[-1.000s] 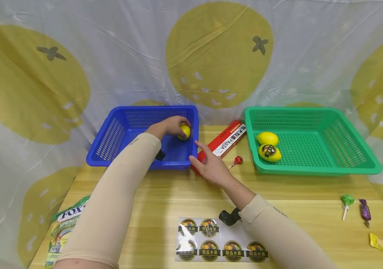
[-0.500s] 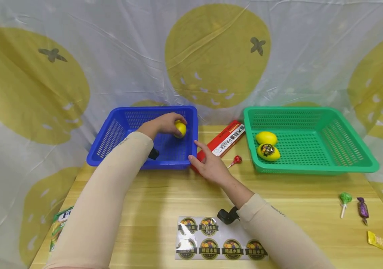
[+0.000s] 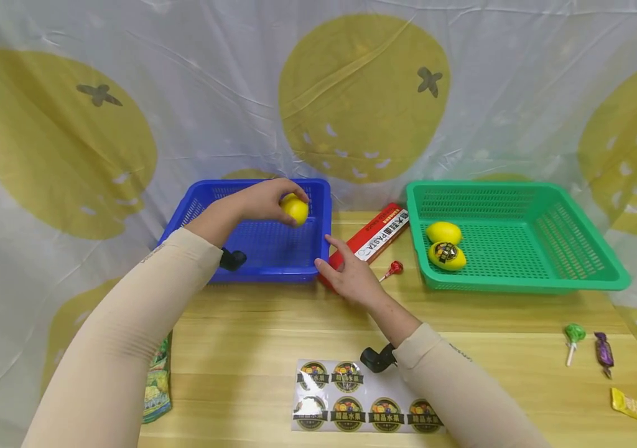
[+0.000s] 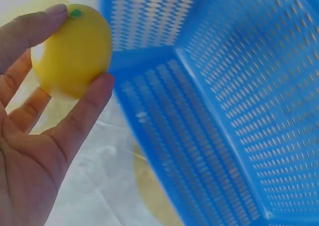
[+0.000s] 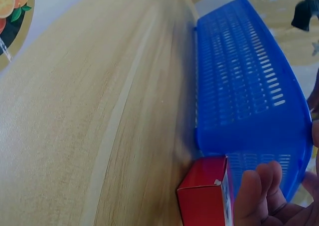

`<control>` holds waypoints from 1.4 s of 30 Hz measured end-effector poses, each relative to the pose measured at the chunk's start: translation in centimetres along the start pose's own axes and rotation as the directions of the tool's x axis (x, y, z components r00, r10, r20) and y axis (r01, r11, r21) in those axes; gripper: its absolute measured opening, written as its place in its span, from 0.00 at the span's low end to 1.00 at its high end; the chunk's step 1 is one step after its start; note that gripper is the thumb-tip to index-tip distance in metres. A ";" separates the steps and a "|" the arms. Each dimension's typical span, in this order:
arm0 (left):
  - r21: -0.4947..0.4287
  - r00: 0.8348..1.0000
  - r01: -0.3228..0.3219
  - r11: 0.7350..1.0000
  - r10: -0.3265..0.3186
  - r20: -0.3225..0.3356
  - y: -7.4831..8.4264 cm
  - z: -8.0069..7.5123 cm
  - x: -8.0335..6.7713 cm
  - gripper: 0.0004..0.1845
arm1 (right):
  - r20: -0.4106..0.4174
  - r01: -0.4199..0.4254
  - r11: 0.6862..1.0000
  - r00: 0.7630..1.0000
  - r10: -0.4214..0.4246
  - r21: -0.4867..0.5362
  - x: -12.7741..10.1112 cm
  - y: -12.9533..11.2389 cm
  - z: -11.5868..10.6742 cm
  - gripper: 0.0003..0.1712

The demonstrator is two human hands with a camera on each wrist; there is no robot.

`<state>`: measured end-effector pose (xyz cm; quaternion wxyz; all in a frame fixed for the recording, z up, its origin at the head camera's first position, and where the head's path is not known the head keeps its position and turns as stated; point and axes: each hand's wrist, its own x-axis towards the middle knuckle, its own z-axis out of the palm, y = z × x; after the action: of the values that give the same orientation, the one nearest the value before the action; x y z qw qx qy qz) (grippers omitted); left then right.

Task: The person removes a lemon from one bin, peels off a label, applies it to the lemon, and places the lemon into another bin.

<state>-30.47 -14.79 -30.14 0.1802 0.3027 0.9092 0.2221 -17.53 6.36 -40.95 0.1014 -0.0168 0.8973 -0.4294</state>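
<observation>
While a glossy sheet of round fruit stickers (image 3: 367, 404) lies at the lower centre of the light wooden table (image 3: 509, 348), the right hand (image 3: 352, 277) sits just above it in the frame, fingers loosely spread and grasping nothing, touching the near end of a long red cardboard pasta box (image 3: 374, 239) beside the corner of the blue perforated plastic basket (image 3: 318, 249). Higher, left of centre, the left hand (image 3: 265, 200) pinches a small yellow plastic lemon (image 3: 295, 208) between thumb and fingertips, raised above the blue basket's floor. At the right, a green perforated plastic basket (image 3: 576, 249) holds two more yellow lemons (image 3: 445, 244).
</observation>
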 end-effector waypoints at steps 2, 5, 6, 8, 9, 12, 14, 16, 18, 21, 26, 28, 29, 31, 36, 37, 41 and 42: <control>-0.025 0.999 -0.044 0.999 0.044 -0.031 0.6 0.0 -1.1 0.26 | -0.002 0.000 1.000 1.000 0.000 0.000 0.1 0.0 0.1 0.40; -0.062 0.992 -0.096 0.994 0.090 -0.086 1.5 0.4 -2.8 0.26 | -0.006 0.001 1.000 1.000 -0.001 0.007 0.1 0.0 0.2 0.40; -0.075 0.989 -0.109 0.991 0.101 -0.105 1.8 0.6 -3.5 0.25 | -0.008 0.000 1.000 1.000 0.000 0.009 0.1 0.0 0.2 0.40; -0.103 0.983 -0.130 0.986 0.114 -0.141 2.2 1.3 -4.7 0.26 | -0.009 -0.002 1.000 1.000 0.002 0.014 0.1 0.1 0.3 0.40; -0.120 0.980 -0.137 0.983 0.117 -0.160 2.4 1.8 -5.3 0.26 | -0.010 -0.004 1.000 1.000 0.004 0.016 0.1 0.1 0.3 0.40; -0.179 0.968 -0.164 0.970 0.124 -0.218 2.9 3.3 -6.9 0.26 | -0.019 -0.003 1.000 1.000 0.003 0.016 0.2 0.1 0.2 0.39; -0.219 0.956 -0.195 0.956 0.136 -0.259 3.2 4.6 -7.8 0.27 | -0.024 0.003 1.000 1.000 -0.002 0.011 0.2 0.2 0.1 0.39; -0.245 0.941 -0.229 0.942 0.151 -0.302 3.5 5.9 -8.7 0.27 | -0.027 0.017 1.000 1.000 -0.016 0.004 0.3 0.1 -0.2 0.40; -0.261 0.926 -0.257 0.930 0.161 -0.341 3.8 7.2 -9.4 0.27 | -0.023 0.033 0.999 0.999 -0.033 0.004 0.2 0.1 -0.5 0.40; -0.289 0.912 -0.277 0.916 0.156 -0.378 4.2 9.4 -10.4 0.26 | -0.031 0.055 0.998 0.998 -0.054 0.026 -0.3 0.2 -1.1 0.41; -0.392 0.926 -0.256 0.884 0.107 -0.362 5.2 12.8 -11.7 0.26 | -0.041 0.086 0.995 0.996 -0.083 0.056 -2.5 1.3 -2.5 0.40; -0.416 0.939 -0.235 0.879 0.095 -0.330 5.6 14.1 -12.0 0.26 | -0.025 0.088 0.995 0.996 -0.087 0.049 -3.8 2.1 -3.1 0.39; -0.422 0.948 -0.219 0.880 0.089 -0.306 5.8 14.8 -12.0 0.27 | -0.010 0.085 0.995 0.996 -0.084 0.047 -4.5 2.6 -3.3 0.38; -0.432 0.966 -0.187 0.882 0.085 -0.245 6.1 16.2 -11.8 0.26 | 0.008 0.076 0.996 0.997 -0.076 0.041 -5.9 3.7 -3.8 0.36; -0.373 0.986 -0.146 0.916 0.103 -0.133 6.7 19.4 -10.3 0.27 | 0.030 0.042 0.999 0.999 -0.042 -0.006 -9.4 6.5 -4.4 0.32; -0.354 0.986 -0.147 0.924 0.108 -0.127 6.8 20.0 -10.0 0.28 | 0.032 0.034 0.999 0.999 -0.034 -0.018 -10.1 7.0 -4.5 0.31; -0.291 0.988 -0.130 0.948 0.098 -0.123 7.5 21.5 -8.7 0.32 | 0.075 0.026 0.999 0.997 -0.024 -0.034 -13.0 8.3 -5.2 0.21; -0.289 0.988 -0.127 0.949 0.096 -0.121 7.7 21.8 -8.4 0.32 | 0.099 0.033 0.999 0.995 -0.030 -0.029 -13.6 8.7 -5.4 0.18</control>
<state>-10.49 -8.16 -42.83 0.1624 0.3110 0.8553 0.3813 -4.81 17.51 -42.10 0.1386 -0.0536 0.8972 -0.4158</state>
